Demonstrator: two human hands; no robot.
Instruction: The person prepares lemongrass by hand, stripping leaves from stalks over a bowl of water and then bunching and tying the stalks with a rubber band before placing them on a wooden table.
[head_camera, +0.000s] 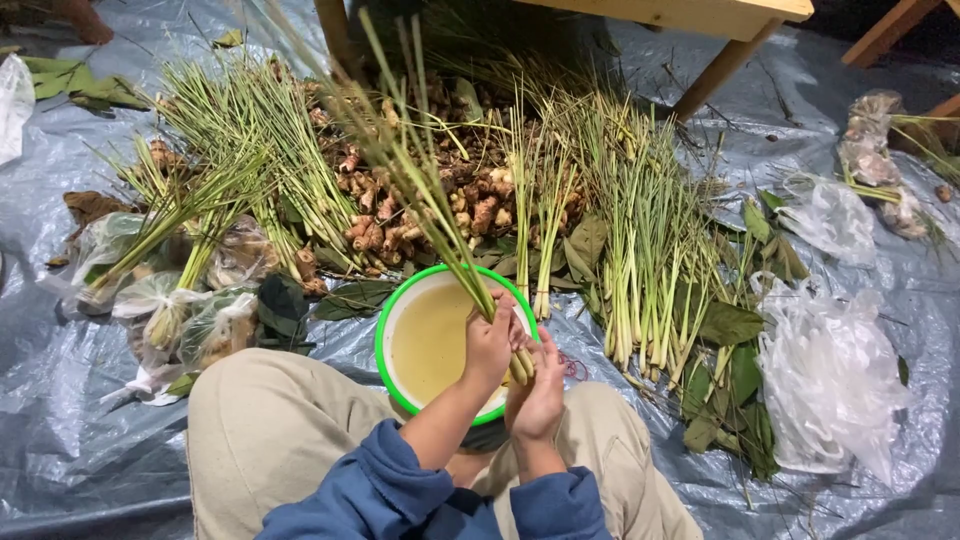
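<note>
My left hand (487, 343) grips a small bunch of lemongrass stalks (420, 170) near their pale bases, and the long green tops slant up and away to the left. My right hand (537, 392) is closed around the root ends of the same bunch, just below the left hand. Both hands are over the near rim of a round green-rimmed basin (385, 345) holding yellowish liquid. I sit with my knees in tan trousers on either side, in blue sleeves.
Piles of lemongrass (640, 250) and knobbly ginger-like roots (470, 200) lie on a grey plastic sheet (60, 400). Filled plastic bags (170, 310) sit at left. Loose clear bags (825, 385) and green leaves (730, 325) lie at right. Wooden table legs (715, 75) stand behind.
</note>
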